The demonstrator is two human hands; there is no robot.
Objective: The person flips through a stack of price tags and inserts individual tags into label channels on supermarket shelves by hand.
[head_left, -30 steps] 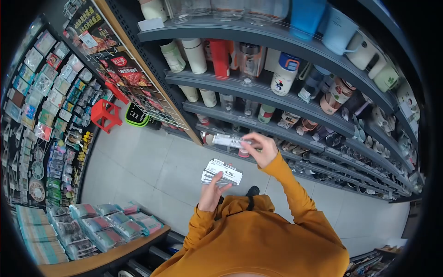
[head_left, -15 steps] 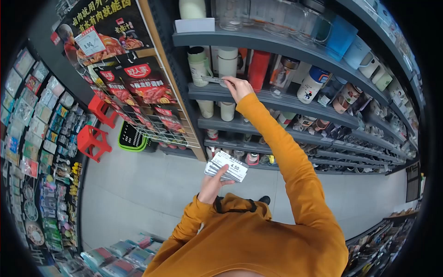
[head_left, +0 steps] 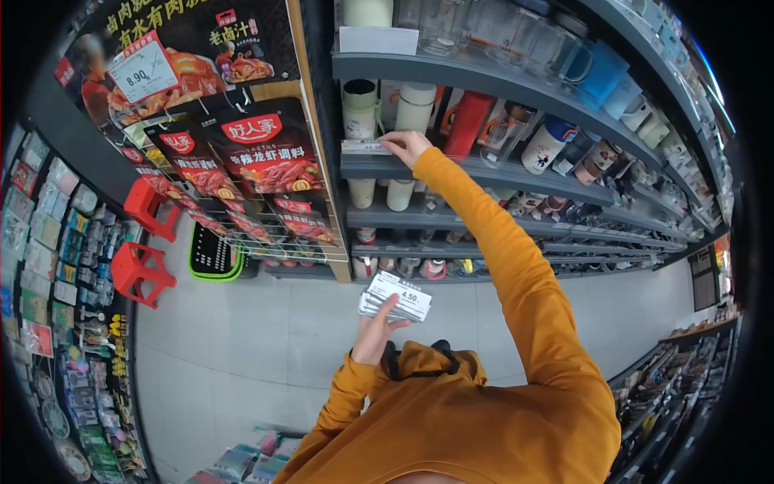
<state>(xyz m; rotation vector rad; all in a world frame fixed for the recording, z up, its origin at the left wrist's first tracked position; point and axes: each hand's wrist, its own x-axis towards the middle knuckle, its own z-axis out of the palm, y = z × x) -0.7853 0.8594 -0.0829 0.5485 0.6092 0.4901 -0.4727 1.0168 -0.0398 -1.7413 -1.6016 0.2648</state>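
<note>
Nearest, a stack of price cards (head_left: 413, 301) is held at one o'clock from the left hand (head_left: 373, 335), pinched beneath its thumb; "4.50" can be read on the top card, but the cards below are mostly covered and the fine print is too small to be made out. Farther off, at twelve o'clock from that hand, a label strip (head_left: 360, 147) is pinched between the thumb and fingers of the right hand (head_left: 411, 148). The strip is pointed toward nine o'clock, one end being hidden by the fingertips; whether the shelf (head_left: 367, 168) is touched cannot be told. Beyond it, the base of a green cup (head_left: 359, 114) is concealed, and a white cup (head_left: 415, 107) is partly covered by the right hand.
</note>
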